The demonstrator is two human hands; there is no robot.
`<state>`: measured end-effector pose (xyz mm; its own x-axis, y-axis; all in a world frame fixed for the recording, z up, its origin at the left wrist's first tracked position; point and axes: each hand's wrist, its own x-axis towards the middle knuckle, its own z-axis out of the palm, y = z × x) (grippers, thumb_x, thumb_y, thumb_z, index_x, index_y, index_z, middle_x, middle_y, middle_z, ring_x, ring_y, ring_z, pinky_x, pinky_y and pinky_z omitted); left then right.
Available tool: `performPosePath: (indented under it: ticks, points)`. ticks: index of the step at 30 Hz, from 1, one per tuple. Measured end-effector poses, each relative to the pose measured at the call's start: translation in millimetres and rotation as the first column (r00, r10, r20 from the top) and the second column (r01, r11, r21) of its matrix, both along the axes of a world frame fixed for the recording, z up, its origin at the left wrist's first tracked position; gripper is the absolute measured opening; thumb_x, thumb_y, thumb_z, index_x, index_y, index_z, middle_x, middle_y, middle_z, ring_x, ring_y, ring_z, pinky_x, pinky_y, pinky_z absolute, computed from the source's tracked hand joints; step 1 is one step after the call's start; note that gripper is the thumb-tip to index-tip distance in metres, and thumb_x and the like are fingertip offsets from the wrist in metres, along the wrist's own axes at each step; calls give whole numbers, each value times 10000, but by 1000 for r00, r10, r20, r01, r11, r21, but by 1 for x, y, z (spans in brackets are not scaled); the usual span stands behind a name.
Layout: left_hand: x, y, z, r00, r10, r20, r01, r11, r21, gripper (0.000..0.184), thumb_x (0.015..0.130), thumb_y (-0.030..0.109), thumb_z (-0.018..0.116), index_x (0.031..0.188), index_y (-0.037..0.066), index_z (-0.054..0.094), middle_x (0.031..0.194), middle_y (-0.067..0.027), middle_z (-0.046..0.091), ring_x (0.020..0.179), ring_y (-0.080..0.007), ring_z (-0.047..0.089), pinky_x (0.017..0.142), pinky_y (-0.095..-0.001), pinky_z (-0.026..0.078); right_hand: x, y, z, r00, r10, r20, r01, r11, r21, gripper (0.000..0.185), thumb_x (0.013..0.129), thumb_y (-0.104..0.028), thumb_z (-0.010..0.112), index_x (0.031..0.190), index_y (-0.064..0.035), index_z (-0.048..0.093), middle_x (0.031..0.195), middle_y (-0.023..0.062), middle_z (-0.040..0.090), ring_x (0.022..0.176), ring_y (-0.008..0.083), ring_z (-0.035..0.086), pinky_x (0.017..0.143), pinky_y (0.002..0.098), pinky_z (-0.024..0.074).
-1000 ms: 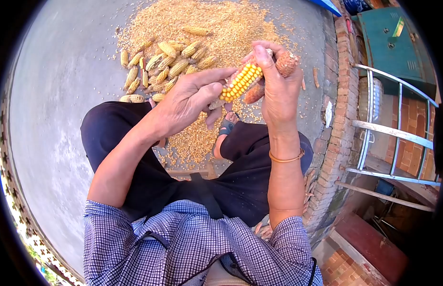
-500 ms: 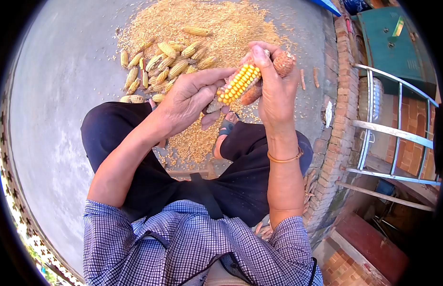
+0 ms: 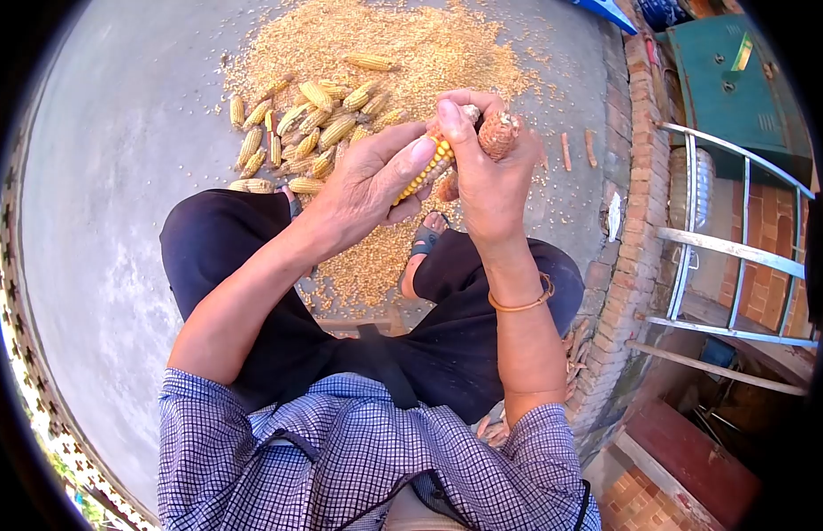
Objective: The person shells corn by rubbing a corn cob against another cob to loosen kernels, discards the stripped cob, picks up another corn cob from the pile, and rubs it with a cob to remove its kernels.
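Observation:
Between my two hands is a corn ear [image 3: 424,175] with rows of yellow kernels, tilted and partly covered by the fingers. My left hand [image 3: 367,181] is closed around its near side, thumb lying along the kernels. My right hand [image 3: 491,190] grips the ear's far end and also a bare reddish corn cob [image 3: 499,135], whose broken end sticks out beside the thumb. Part of a reddish cob shows below, between the hands. Beyond the left hand lies a heap of unshelled corn ears [image 3: 338,130].
Loose kernels [image 3: 411,44] spread over the concrete floor ahead, with more kernels [image 3: 358,270] between my feet. Two thin bare cobs [image 3: 566,151] lie to the right. A low brick edge [image 3: 637,212], a metal rail frame [image 3: 739,248] and a green cabinet [image 3: 734,88] stand further right.
My left thumb has come up over the kernels and the ear has turned, showing fewer of them. My right hand and the bare cob have shifted slightly left.

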<state>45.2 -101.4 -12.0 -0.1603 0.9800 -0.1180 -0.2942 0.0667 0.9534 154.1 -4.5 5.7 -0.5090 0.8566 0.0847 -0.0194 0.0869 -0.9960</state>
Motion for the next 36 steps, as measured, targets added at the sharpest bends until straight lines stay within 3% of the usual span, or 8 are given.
performPosePath:
  ticks: [2, 5, 11, 26, 29, 32, 33, 36]
  points:
    - [4, 0, 2, 997, 16, 71, -13, 998, -54, 531, 1033, 427, 423, 1286, -28, 525, 790, -32, 527, 546, -54, 427, 453, -199, 295, -3, -2, -8, 999, -14, -32, 15, 999, 34, 179, 924, -158, 662, 1005, 2, 652, 765, 40, 667, 662, 59, 602, 520, 179, 455]
    - [4, -1, 3, 993, 71, 98, -60, 992, -113, 506, 1034, 446, 412, 1182, -12, 565, 760, -21, 522, 526, -42, 405, 433, -193, 260, -3, -6, -5, 999, -44, 8, 44, 999, 6, 159, 925, -145, 661, 982, 4, 654, 767, 30, 665, 694, 54, 606, 558, 193, 471]
    - [7, 4, 5, 970, 156, 186, -122, 976, -182, 461, 1030, 463, 408, 1003, 30, 564, 682, -25, 521, 495, -37, 407, 400, -180, 241, 0, -5, -9, 998, -47, -50, 55, 984, 171, 112, 917, -84, 661, 977, 11, 654, 840, 17, 657, 715, 51, 606, 625, 208, 489]
    - [5, 1, -5, 938, 64, 340, -23, 992, -123, 407, 1042, 410, 407, 1050, 28, 546, 747, -43, 544, 503, -51, 439, 384, -183, 253, 3, -1, -8, 998, -66, -11, 66, 952, 300, 72, 900, -73, 669, 900, -2, 671, 727, 21, 651, 642, 51, 591, 581, 215, 477]
    - [0, -1, 1, 888, 13, 460, 63, 987, -148, 448, 1016, 456, 454, 1095, 22, 532, 746, -31, 527, 516, -45, 432, 403, -178, 262, 4, -3, -6, 997, -73, 15, 72, 994, 78, 102, 915, -104, 658, 937, -5, 659, 754, 25, 648, 646, 59, 584, 559, 221, 469]
    - [-2, -1, -2, 969, -146, 198, 137, 989, 59, 517, 959, 501, 553, 1142, 18, 522, 741, -11, 507, 527, -39, 419, 430, -172, 275, 2, -1, -8, 983, -149, -111, 145, 989, -42, 79, 918, -79, 648, 928, -1, 647, 766, 15, 644, 681, 43, 572, 597, 213, 471]
    - [0, -3, -2, 988, -128, 89, 123, 991, 50, 551, 900, 480, 658, 1165, 18, 519, 735, 20, 487, 532, -26, 407, 450, -167, 282, 2, 1, -8, 985, -145, -99, 143, 989, -27, 105, 924, -104, 651, 933, 0, 646, 767, 20, 644, 674, 45, 574, 594, 213, 472]
    - [1, -4, 2, 998, -61, -10, 61, 998, -24, 514, 894, 399, 698, 1185, 18, 513, 721, 46, 469, 531, -12, 397, 447, -167, 283, 3, 6, -10, 994, -101, -51, 100, 995, -13, 183, 941, -177, 647, 969, 4, 641, 790, 30, 638, 675, 53, 576, 589, 209, 472]
